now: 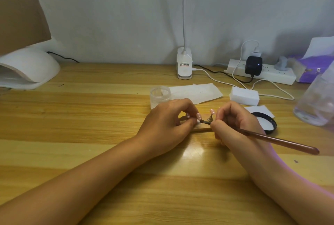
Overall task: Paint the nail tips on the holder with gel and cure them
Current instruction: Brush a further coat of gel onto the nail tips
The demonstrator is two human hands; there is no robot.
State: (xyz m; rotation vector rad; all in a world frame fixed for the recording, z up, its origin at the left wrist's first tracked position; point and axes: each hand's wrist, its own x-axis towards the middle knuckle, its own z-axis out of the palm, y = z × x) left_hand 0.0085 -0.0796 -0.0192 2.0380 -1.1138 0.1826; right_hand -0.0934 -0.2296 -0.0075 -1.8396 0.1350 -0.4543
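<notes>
Wooden desk point(90, 134), nail tip point(198, 116) at left fingers point(188, 122)

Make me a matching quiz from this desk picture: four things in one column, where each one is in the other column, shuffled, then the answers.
Things:
1. brush
2. curing lamp
3. black lid
4. power strip

Places:
A. back right of the table
B. gripped by the right hand
C. far left, at the back
D. lying flat just right of the right hand

Pairs: 1-B, 2-C, 3-D, 4-A
</notes>
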